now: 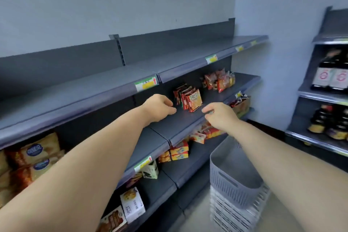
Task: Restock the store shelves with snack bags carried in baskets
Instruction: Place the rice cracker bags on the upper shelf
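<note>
Evidently, the snack bags (188, 100) stood upright in a row on the middle shelf (180, 121), faces outward for display. The left hand (160, 107) hovered beside them, fingers loosely curled and holding nothing. Whether the right hand (218, 117) pinched anything could not be determined. The grey basket (226, 175) sat below, within reach.

I can't tell whether my right hand (219, 117) pinches anything; its palm side faces away. The price tags (146, 84) are too small to read. My left arm (84, 156) covers some cracker bags (37, 154), the right edge cuts off the bottles (337, 79), and the basket stack (235, 211) blurs low down
</note>
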A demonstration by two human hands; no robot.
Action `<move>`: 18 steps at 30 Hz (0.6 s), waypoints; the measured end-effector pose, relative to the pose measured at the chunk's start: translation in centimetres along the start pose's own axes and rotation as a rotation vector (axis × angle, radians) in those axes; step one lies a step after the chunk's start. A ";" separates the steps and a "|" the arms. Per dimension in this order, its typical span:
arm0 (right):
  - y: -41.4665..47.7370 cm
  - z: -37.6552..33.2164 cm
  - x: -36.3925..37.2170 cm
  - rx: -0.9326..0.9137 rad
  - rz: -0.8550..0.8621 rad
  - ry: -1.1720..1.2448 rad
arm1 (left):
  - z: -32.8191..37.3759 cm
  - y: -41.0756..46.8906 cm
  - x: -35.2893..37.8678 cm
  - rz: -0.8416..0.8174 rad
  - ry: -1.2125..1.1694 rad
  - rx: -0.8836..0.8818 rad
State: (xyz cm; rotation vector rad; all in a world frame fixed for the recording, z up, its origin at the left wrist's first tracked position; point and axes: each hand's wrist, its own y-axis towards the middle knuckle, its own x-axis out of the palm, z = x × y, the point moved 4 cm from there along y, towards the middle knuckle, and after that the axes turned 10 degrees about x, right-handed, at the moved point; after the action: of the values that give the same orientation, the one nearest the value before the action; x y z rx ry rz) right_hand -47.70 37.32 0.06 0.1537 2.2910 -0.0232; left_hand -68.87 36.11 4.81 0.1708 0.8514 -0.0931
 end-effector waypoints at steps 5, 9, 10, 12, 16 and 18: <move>-2.2 9.2 -1.1 0.237 0.010 -0.063 | 0.8 1.3 8.6 -0.207 -0.042 0.008; -2.8 15.5 -1.8 0.364 -0.021 -0.050 | 1.1 2.4 15.4 -0.310 -0.098 -0.067; -2.6 17.0 -1.9 0.390 -0.021 -0.044 | 1.1 2.8 17.1 -0.331 -0.115 -0.086; -2.1 19.7 -1.9 0.443 -0.025 -0.014 | 1.0 4.0 20.1 -0.353 -0.146 -0.126; 0.2 25.0 -1.9 0.534 -0.049 0.010 | 0.3 7.6 25.9 -0.360 -0.188 -0.235; 2.1 27.4 -2.1 0.560 -0.073 0.006 | -0.1 9.5 28.9 -0.373 -0.214 -0.315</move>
State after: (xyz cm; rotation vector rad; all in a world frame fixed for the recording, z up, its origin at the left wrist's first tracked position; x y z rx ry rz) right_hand -25.66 37.34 -16.53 0.3573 2.2401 -0.7040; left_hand -48.59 45.04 -16.00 -0.2912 0.6658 -0.3186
